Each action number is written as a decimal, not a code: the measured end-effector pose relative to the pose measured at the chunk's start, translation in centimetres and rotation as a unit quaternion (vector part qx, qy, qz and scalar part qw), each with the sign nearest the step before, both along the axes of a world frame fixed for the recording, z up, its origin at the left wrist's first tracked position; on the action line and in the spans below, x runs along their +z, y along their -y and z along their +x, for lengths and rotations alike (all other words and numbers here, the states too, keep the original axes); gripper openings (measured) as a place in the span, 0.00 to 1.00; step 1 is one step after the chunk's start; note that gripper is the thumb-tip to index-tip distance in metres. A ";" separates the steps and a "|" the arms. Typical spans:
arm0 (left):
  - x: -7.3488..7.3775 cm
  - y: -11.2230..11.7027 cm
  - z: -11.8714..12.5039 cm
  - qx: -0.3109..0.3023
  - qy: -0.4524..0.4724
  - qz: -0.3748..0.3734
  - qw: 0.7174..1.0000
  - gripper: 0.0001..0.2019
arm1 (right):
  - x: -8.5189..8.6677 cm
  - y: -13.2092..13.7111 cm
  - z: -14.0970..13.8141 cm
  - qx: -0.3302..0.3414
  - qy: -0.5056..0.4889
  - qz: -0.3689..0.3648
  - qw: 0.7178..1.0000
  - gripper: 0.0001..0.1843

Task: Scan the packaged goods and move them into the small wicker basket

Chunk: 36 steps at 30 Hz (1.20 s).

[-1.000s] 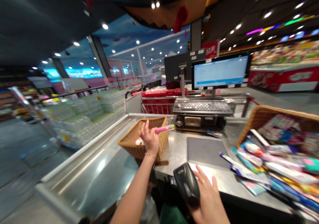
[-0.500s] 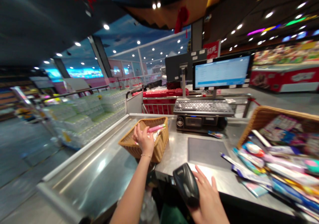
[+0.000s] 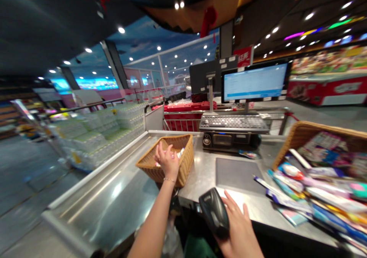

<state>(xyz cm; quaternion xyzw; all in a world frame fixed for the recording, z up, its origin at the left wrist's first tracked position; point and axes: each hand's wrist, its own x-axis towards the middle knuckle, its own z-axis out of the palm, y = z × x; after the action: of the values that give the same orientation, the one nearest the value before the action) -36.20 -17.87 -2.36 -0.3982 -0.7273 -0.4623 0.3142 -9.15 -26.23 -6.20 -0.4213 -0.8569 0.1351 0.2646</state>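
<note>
Over the small wicker basket [image 3: 187, 158] is my left hand [image 3: 168, 160], its fingers spread and nothing visible between them. Pink and white items [image 3: 180, 153] lie inside that basket, partly hidden behind the hand. A black handheld barcode scanner [image 3: 214, 214] rests in my right hand [image 3: 239, 227] at the front edge of the counter. Its head points up and away from me, and some of my fingers stretch out beside it over the metal top.
A larger wicker basket [image 3: 289, 135] lies tipped at the right, with packets and toothbrush-like packages [image 3: 323, 189] spilling from it. Behind a grey mat [image 3: 239, 173] stand a keyboard [image 3: 233, 122] and a lit monitor [image 3: 255, 82]. A sunken metal tray [image 3: 114, 196] lies left.
The pink, tube-like item in my left hand has been let go and has dropped into the small basket. My fingers have spread. My right hand and the scanner have stayed in place.
</note>
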 end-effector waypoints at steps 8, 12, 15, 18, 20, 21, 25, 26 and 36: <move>0.2 -0.1 0.7 -0.025 -0.023 0.007 0.999 0.12 | -0.1 0.1 0.1 -0.007 0.001 0.000 1.000 0.30; 0.1 -0.4 1.1 -0.029 -0.034 0.004 0.999 0.12 | 0.0 0.1 0.1 -0.006 0.002 0.000 1.000 0.29; 0.0 -0.6 1.5 -0.035 -0.038 -0.005 0.999 0.12 | 0.0 0.1 0.2 -0.006 0.004 0.004 1.000 0.29; 0.0 -0.8 2.0 -0.040 -0.037 -0.008 0.998 0.12 | -0.1 0.0 0.4 -0.011 0.006 0.000 1.000 0.30; -0.1 -0.9 2.3 -0.045 -0.040 -0.007 0.998 0.12 | -0.2 0.0 0.5 -0.011 0.005 -0.005 1.000 0.30; -0.1 -1.0 2.4 -0.047 -0.042 -0.007 0.998 0.13 | -0.3 0.0 0.5 -0.011 0.005 -0.008 1.000 0.30; -0.4 -1.4 2.8 -0.062 -0.048 -0.010 0.997 0.13 | -0.5 -0.1 0.7 -0.016 0.004 -0.017 1.000 0.30; -0.4 -1.4 2.9 -0.069 -0.049 -0.010 0.996 0.14 | -0.5 -0.1 0.8 -0.017 0.004 -0.019 1.000 0.30; -0.8 -2.2 5.1 -0.105 -0.062 -0.015 0.992 0.14 | -0.4 -0.5 1.6 -0.025 0.007 -0.027 0.999 0.29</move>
<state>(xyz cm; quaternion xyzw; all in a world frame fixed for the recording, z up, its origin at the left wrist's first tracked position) -31.11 -15.68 -3.19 -0.5050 -0.6673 -0.4565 0.3022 -7.52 -25.73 -6.65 -0.4506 -0.8439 0.1482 0.2505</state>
